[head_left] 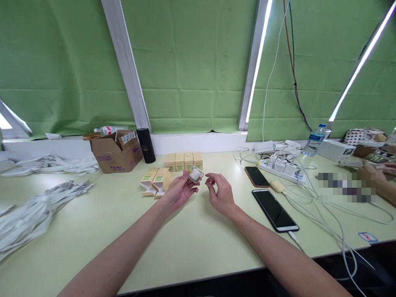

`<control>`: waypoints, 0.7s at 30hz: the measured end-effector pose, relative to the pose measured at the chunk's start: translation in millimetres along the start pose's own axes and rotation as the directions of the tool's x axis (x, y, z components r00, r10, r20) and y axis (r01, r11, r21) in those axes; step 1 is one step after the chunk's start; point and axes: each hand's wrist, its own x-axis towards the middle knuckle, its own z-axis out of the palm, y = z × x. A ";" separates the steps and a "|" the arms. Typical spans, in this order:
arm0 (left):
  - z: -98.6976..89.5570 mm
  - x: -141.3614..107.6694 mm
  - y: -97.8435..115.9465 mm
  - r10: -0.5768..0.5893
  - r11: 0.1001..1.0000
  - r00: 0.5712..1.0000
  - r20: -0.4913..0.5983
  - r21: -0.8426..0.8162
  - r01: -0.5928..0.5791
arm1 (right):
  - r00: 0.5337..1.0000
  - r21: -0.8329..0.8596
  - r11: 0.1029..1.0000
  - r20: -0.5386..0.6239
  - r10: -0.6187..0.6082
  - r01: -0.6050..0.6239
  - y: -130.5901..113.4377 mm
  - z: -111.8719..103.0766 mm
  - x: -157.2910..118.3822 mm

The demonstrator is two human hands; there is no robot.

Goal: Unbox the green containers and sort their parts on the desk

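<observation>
White item [195,175], seemingly wrapped, pinched by left hand [180,192]; right hand [221,193] curled.

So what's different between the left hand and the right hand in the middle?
The left hand holds a small white item; the right hand is apart from it. The left hand's palm is turned upward, while the right hand shows its back, with fingers curled. Both are bare and in front of the row of small boxes.

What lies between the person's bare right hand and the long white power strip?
A rectangular black phone with orange edging lies between the right hand and power strip in the head view.
</observation>
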 end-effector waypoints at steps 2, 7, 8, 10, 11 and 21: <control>-4.7 -1.1 -4.1 0.042 0.998 0.999 0.007 0.056 -0.043 | 0.999 0.070 0.996 0.010 0.045 -0.045 -0.5 0.4 -0.1; -13.7 -5.9 -9.0 0.209 0.949 0.978 0.029 0.237 -0.210 | 0.963 0.438 0.860 0.179 0.202 -0.261 0.0 6.0 0.8; -14.0 -7.2 -8.9 0.245 0.926 0.969 0.031 0.289 -0.243 | 0.950 0.515 0.801 0.227 0.215 -0.304 0.8 8.0 0.9; -13.5 -9.9 -8.9 0.313 0.858 0.948 0.052 0.411 -0.306 | 0.927 0.628 0.686 0.310 0.212 -0.367 2.4 12.0 0.9; -13.0 -11.3 -9.5 0.348 0.816 0.935 0.073 0.467 -0.341 | 0.919 0.661 0.644 0.337 0.203 -0.385 2.9 13.6 0.8; -24.0 -16.2 -30.5 0.585 0.431 0.774 0.242 0.716 -0.549 | 0.919 0.701 0.597 0.332 0.212 -0.390 -6.4 12.2 -0.9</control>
